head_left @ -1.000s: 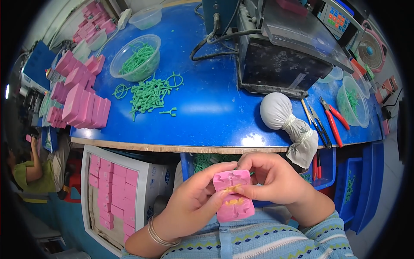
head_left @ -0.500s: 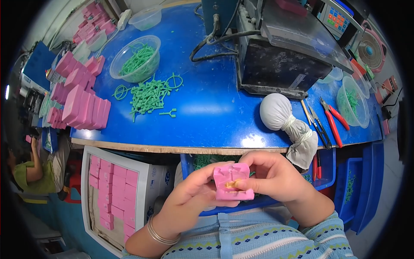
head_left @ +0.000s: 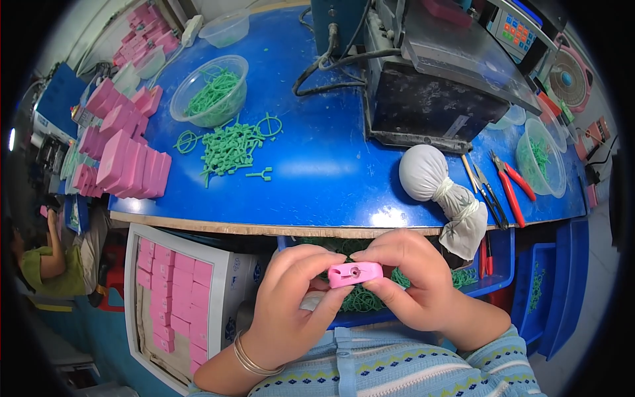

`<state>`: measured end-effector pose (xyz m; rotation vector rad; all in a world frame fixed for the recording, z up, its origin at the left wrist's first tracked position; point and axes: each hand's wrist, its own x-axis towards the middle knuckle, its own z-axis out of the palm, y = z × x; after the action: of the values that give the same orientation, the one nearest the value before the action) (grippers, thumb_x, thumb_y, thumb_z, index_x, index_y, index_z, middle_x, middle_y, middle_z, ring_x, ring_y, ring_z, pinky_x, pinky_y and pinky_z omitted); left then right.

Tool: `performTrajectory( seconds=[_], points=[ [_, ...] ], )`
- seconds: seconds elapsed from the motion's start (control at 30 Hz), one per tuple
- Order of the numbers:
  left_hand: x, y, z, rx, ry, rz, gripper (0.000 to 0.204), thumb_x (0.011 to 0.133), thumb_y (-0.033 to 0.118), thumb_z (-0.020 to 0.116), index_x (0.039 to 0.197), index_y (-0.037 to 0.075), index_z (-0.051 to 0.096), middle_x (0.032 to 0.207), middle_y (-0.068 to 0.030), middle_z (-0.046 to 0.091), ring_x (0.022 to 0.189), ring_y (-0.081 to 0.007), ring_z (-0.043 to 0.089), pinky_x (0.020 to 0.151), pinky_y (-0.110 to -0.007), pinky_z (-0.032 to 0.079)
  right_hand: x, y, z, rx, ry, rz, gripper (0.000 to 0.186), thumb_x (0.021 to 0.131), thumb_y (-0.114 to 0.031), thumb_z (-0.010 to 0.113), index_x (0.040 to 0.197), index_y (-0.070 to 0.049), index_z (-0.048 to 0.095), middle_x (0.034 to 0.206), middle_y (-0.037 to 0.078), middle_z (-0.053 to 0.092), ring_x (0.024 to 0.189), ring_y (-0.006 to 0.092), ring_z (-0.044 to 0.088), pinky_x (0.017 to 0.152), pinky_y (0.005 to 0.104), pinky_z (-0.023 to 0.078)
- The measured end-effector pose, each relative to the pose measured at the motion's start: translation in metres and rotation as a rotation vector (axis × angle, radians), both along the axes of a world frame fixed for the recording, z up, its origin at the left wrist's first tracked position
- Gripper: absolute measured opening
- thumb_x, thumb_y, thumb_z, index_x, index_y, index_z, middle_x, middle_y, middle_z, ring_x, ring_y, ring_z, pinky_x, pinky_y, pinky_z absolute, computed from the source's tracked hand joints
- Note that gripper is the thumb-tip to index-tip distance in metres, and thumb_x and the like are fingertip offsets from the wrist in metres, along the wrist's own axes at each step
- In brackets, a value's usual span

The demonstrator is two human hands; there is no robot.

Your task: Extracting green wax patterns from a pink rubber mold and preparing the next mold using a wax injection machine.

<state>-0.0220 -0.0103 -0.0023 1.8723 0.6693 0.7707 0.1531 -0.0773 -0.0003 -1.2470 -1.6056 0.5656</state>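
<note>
Both my hands hold one small pink block (head_left: 355, 273) below the front edge of the blue table (head_left: 317, 192). The block is turned edge-on, showing a narrow side with a round hole. My left hand (head_left: 291, 304) pinches its left end with thumb and fingers, a bangle on that wrist. My right hand (head_left: 413, 281) grips its right end. Under the hands lies a blue bin of green rubber rings (head_left: 370, 298).
A white box of pink blocks (head_left: 175, 291) stands lower left. On the table: stacked pink blocks (head_left: 126, 159), loose green parts (head_left: 231, 145), a bowl of green parts (head_left: 210, 99), a dark machine (head_left: 443, 92), a white cloth bundle (head_left: 443, 192), red pliers (head_left: 512, 185). Another person (head_left: 46, 258) sits far left.
The pink block has been tilted from face-up to edge-on, so only its narrow side with the hole shows. Both hands stay closed on it.
</note>
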Motion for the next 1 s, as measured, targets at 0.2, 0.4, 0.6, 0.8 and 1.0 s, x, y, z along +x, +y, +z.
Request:
performTrajectory(
  seconds=[0.2, 0.4, 0.6, 0.8, 1.0],
  points=[
    [-0.001, 0.008, -0.002, 0.376, 0.009, 0.027, 0.027, 0.068, 0.004, 0.07, 0.092, 0.006, 0.058, 0.088, -0.0098, 0.056, 0.081, -0.024, 0.052, 0.07, -0.032, 0.041, -0.004, 0.001, -0.006, 0.123, -0.099, -0.055, 0.027, 0.072, -0.01, 0.069, 0.095, -0.001, 0.059, 0.083, 0.011, 0.059, 0.071, 0.0248, 0.057, 0.06, 0.0312, 0.046],
    [-0.009, 0.006, -0.012, -0.024, -0.17, -0.068, 0.031, 0.068, 0.004, 0.071, 0.095, 0.005, 0.057, 0.091, -0.0108, 0.055, 0.085, -0.0221, 0.052, 0.069, -0.032, 0.043, -0.001, 0.003, -0.008, 0.062, -0.044, 0.037, 0.025, 0.072, -0.012, 0.07, 0.092, -0.001, 0.06, 0.08, 0.011, 0.058, 0.069, 0.0225, 0.057, 0.06, 0.029, 0.047],
    [0.0, 0.001, 0.007, 0.347, 0.17, -0.127, 0.059, 0.063, 0.006, 0.075, 0.115, 0.002, 0.048, 0.117, -0.0176, 0.046, 0.099, -0.0287, 0.051, 0.082, -0.036, 0.044, -0.01, -0.008, -0.016, -0.406, 0.397, -0.037, 0.02, 0.078, -0.011, 0.067, 0.092, 0.001, 0.058, 0.079, 0.007, 0.058, 0.073, 0.0109, 0.057, 0.06, 0.0228, 0.046],
    [-0.005, 0.008, -0.018, 0.004, 0.022, -0.258, 0.088, 0.055, 0.002, 0.08, 0.126, 0.009, 0.029, 0.135, -0.0218, 0.029, 0.108, -0.0292, 0.051, 0.085, -0.036, 0.047, 0.013, -0.008, 0.01, -0.393, 0.913, 0.126, 0.044, 0.086, -0.007, 0.055, 0.125, 0.0, 0.037, 0.109, 0.012, 0.05, 0.09, 0.0173, 0.058, 0.069, 0.0275, 0.052],
    [-0.004, 0.0, -0.006, -0.804, -0.494, -0.28, 0.095, 0.052, 0.008, 0.084, 0.129, 0.007, 0.027, 0.134, -0.0172, 0.033, 0.1, -0.0284, 0.055, 0.079, -0.036, 0.049, 0.094, 0.012, 0.077, -0.095, 1.07, -0.087, 0.052, 0.094, -0.039, 0.034, 0.117, 0.007, 0.045, 0.094, 0.018, 0.06, 0.07, 0.0194, 0.062, 0.053, 0.0268, 0.052]
  ],
)
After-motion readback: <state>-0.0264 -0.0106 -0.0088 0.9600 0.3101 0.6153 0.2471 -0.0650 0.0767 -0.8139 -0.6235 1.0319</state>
